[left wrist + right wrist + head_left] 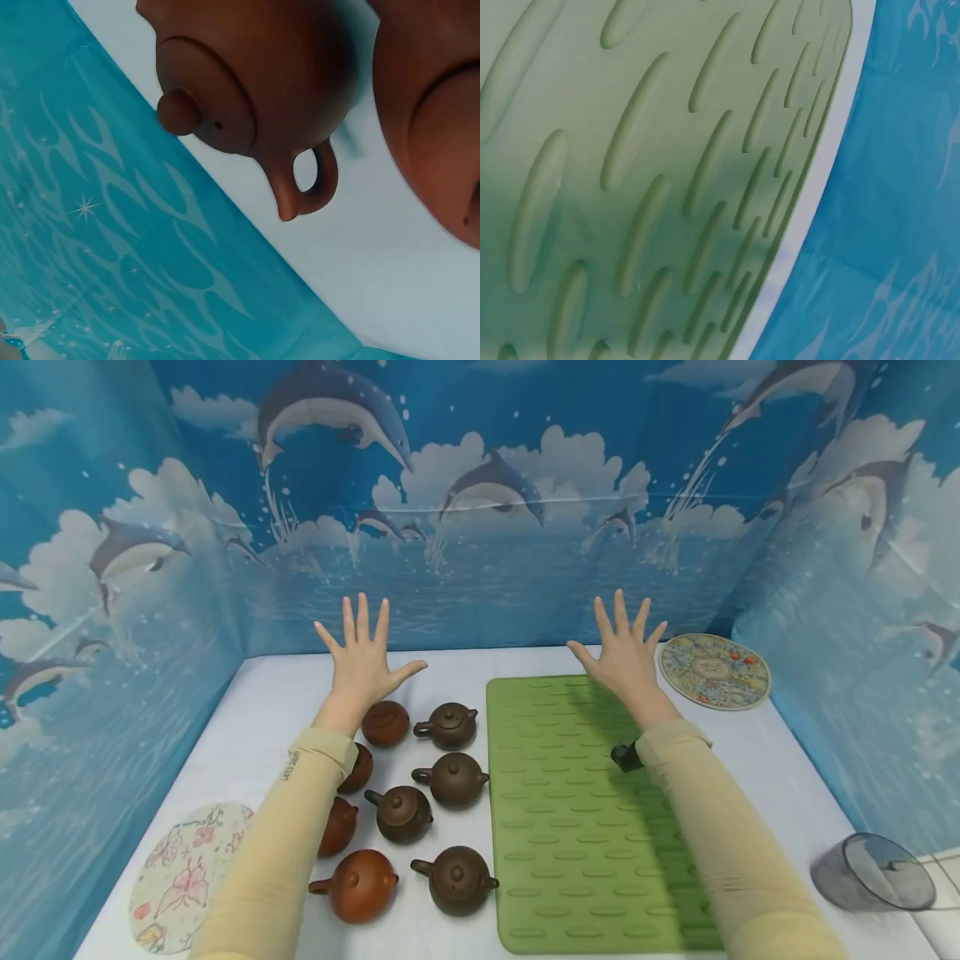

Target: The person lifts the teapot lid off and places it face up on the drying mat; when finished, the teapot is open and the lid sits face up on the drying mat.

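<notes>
Both hands are held up with fingers spread and nothing in them. My left hand [362,660] is above the back of a group of small clay teapots, nearest a reddish-brown teapot [386,724]. That forearm partly covers two more reddish teapots on the left side. An orange-brown teapot [363,885] sits at the front. Dark brown teapots stand in the column beside them, among them one at the back [452,725] and one at the front [459,880]. The right hand [624,656] hovers over the far end of a green ridged mat [555,810]. The left wrist view shows a lidded teapot [255,75] close up.
A round floral mat [716,670] lies at the back right. Another round mat with butterfly drawings [183,881] is at the front left, partly under the left sleeve. A grey translucent cup [870,872] stands by the right edge. Blue dolphin curtains [480,568] enclose three sides.
</notes>
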Action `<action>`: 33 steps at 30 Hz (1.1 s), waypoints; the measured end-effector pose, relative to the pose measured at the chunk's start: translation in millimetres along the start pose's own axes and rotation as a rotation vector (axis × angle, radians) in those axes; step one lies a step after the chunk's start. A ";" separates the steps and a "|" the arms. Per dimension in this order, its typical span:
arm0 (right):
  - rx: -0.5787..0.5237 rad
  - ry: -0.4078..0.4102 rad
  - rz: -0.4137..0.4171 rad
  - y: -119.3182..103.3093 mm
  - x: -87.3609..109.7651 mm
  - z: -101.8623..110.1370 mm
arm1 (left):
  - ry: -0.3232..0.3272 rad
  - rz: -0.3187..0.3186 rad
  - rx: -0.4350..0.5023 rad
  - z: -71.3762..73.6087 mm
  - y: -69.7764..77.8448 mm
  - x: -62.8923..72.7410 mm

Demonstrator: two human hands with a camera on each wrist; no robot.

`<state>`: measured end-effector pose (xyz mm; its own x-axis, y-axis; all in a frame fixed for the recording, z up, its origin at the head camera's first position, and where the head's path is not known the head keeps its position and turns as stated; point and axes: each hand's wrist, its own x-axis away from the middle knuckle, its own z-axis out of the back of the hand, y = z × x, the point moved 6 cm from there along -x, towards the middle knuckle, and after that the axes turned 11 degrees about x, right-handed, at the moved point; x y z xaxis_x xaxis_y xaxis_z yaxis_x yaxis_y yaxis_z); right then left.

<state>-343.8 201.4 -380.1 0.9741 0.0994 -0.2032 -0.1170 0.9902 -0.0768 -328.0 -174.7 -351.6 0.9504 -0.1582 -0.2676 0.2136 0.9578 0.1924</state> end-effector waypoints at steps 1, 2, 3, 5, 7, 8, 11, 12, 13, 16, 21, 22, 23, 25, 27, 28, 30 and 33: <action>0.000 0.000 0.002 -0.7 -0.1 0.6 | 0.003 -0.006 0.004 1.7 0.6 -0.5; -0.001 0.000 0.004 -1.3 -0.2 1.2 | 0.006 -0.011 0.010 3.2 1.3 -0.9; 0.002 -0.002 0.005 -1.9 -0.3 1.8 | 0.006 -0.014 0.011 4.6 1.8 -1.5; 0.005 -0.006 0.009 -3.2 -0.5 2.9 | -0.004 -0.014 0.014 6.4 2.2 -2.4; -0.003 -0.011 0.014 -5.9 -0.7 4.6 | -0.024 -0.015 0.029 7.2 2.4 -2.7; -0.006 -0.011 0.018 -8.0 -0.8 5.6 | -0.034 -0.017 0.041 7.3 2.6 -2.6; -0.023 -0.016 0.040 -18.4 -0.9 8.0 | -0.083 -0.023 0.101 6.3 2.3 -0.1; -0.028 -0.017 0.050 -23.4 -0.8 8.7 | -0.099 -0.028 0.125 5.9 2.5 1.4; -0.034 -0.018 0.061 -28.9 -0.4 9.4 | -0.110 -0.034 0.150 5.6 2.5 3.0; -0.054 -0.011 0.098 -47.3 1.7 11.0 | -0.137 -0.061 0.221 4.5 3.0 8.3; -0.128 -0.005 0.154 -77.1 7.5 8.7 | -0.155 -0.091 0.304 5.3 4.1 16.3; -0.150 -0.005 0.165 -82.4 8.5 6.8 | -0.165 -0.092 0.315 5.7 4.3 18.0; -0.175 -0.007 0.175 -87.6 9.6 5.1 | -0.178 -0.088 0.333 6.0 4.6 19.8; -0.224 -0.017 0.195 -97.3 11.1 -0.2 | -0.213 -0.076 0.377 4.8 4.1 23.4; -0.282 -0.030 0.208 -106.9 13.2 -5.6 | -0.249 -0.057 0.434 2.4 3.4 27.2; -0.312 -0.039 0.213 -111.7 14.1 -8.5 | -0.267 -0.045 0.464 0.4 3.0 28.9; -0.372 -0.059 0.221 -121.1 16.2 -14.5 | -0.293 -0.024 0.517 -4.6 2.4 32.0; -0.448 -0.089 0.236 -135.5 19.8 -21.6 | -0.322 -0.001 0.571 -12.5 3.5 35.3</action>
<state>-312.8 67.1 -394.9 0.9217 0.3420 -0.1827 -0.3877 0.8026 -0.4534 -296.6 -173.9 -372.2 0.9513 -0.3080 0.0106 0.2170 0.6937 0.6868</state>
